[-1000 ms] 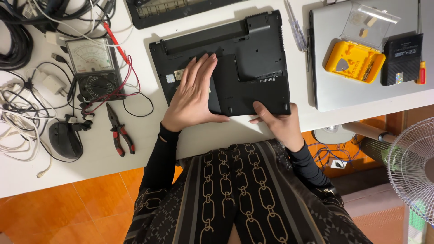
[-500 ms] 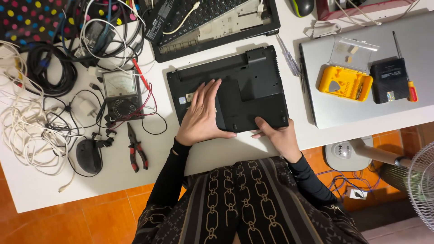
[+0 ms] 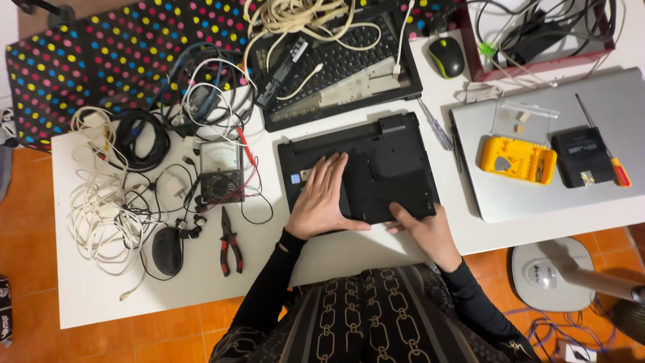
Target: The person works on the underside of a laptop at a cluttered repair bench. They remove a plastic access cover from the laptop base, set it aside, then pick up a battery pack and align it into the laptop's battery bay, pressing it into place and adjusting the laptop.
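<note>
Nearest you, your right hand [image 3: 430,232] sits at the front edge of the black laptop [image 3: 376,168], thumb on top of its near right corner and the other fingers curled under the rim, so it grips that corner. Your left hand [image 3: 322,202] lies open and flat on the laptop's underside, fingers spread and pointing away from you, palm pressed on the left half of the panel. The laptop lies upside down on the white table [image 3: 107,289], straight in front of you at the table's middle, its hinge side facing away.

To the left of your left hand, red-handled pliers [image 3: 230,249] lie on the table, and just past them a black mouse [image 3: 166,250] rests beside a heap of white cables [image 3: 101,215]. A little farther stands an analog multimeter [image 3: 220,173] with red and black leads.

To the right of the laptop lies a closed silver laptop [image 3: 591,191], carrying a yellow bit holder [image 3: 517,161], a black box [image 3: 582,158] and a red-handled screwdriver [image 3: 608,158].

Farther off, a stripped keyboard base [image 3: 349,74] lies under loose cables, with a second mouse [image 3: 447,57] to its right.
</note>
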